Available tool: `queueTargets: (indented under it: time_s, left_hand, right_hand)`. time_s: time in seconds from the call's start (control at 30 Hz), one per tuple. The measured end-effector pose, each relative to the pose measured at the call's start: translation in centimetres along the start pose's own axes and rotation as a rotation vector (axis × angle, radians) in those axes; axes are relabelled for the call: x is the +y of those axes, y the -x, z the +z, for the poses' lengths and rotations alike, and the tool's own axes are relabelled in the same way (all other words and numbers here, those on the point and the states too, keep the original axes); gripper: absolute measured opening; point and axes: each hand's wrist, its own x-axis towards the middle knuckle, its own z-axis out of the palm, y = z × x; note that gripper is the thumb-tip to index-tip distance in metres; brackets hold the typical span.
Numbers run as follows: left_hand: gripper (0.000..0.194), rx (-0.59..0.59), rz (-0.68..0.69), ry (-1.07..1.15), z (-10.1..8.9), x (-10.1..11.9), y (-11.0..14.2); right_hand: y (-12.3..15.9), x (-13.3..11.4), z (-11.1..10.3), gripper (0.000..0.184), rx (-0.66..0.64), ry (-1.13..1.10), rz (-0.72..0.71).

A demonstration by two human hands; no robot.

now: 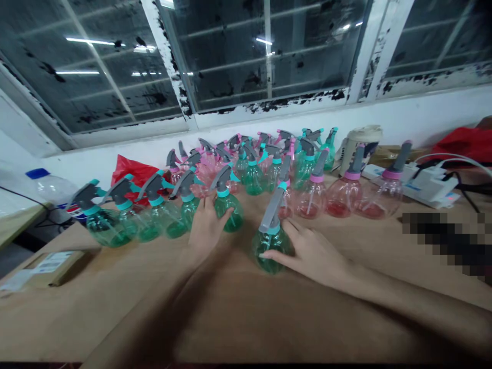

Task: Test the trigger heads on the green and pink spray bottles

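Nearest, two forearms [157,302] stretched over the near edge of the wooden table [249,323]. Towards the left edge, a labelled carton [54,267], flat and well apart from the bottles. Next, five green spray bottles [147,230] upright in a slanting row, each with its grey-and-teal head fitted; judging by this, that row looks done or nearly so. At its right end, the left hand [205,225], thumb and fingers spread apart, thumb over the fifth bottle; cannot tell a grip from a light touch. Behind, towards the far edge, a mixed cluster of pink and green bottles [252,179], apparently unsorted by colour, so perhaps still left. Mid-table, closer to the near edge than either row, a separate green bottle [265,256], upright, with the right hand [317,251] closed round its side; seems not yet part of any row. Further right, four pink bottles [343,202] lined up, heads on, probably also done. Beyond, towards the right edge, white adapters [434,184]. Overall, looks well past the start but unfinished.
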Motion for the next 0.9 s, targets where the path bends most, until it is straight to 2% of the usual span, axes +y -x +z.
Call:
queueTargets:
  time_s: [0.23, 0.43, 0.53, 0.6, 0.67, 0.77, 0.9]
  left_hand:
    - [0.044, -0.014, -0.026, 0.002, -0.7, 0.3, 0.6]
    - [0.039, -0.061, -0.078, 0.054, -3.1, 1.6, 3.5]
    - [0.037, -0.197, -0.027, 0.177, -4.3, 3.1, 4.6]
    - [0.045, -0.368, 0.025, 0.441, -4.6, 4.3, 4.9]
    - [0.059, -0.449, 0.026, 0.597, -4.3, 5.5, 4.8]
    - [0.077, -0.474, 0.041, 0.637, -3.0, 7.5, 4.1]
    - [0.065, -0.516, 0.086, 0.778, -0.8, 10.4, 3.0]
  right_hand:
    - [-0.5, 0.3, 0.4, 0.073, 0.04, 0.013, -0.023]
    - [-0.8, 0.4, 0.3, 0.082, -0.03, -0.017, -0.014]
    - [-0.8, 0.5, 0.2, 0.083, -0.079, -0.058, -0.012]
    - [-0.8, 0.7, 0.1, 0.084, -0.081, -0.076, -0.014]
    - [-0.5, 0.8, -0.1, 0.083, -0.061, -0.069, -0.026]
    - [0.3, 1.0, -0.5, 0.08, -0.037, -0.059, -0.061]
    - [1.4, 1.3, -1.1, 0.08, -0.048, -0.07, -0.107]
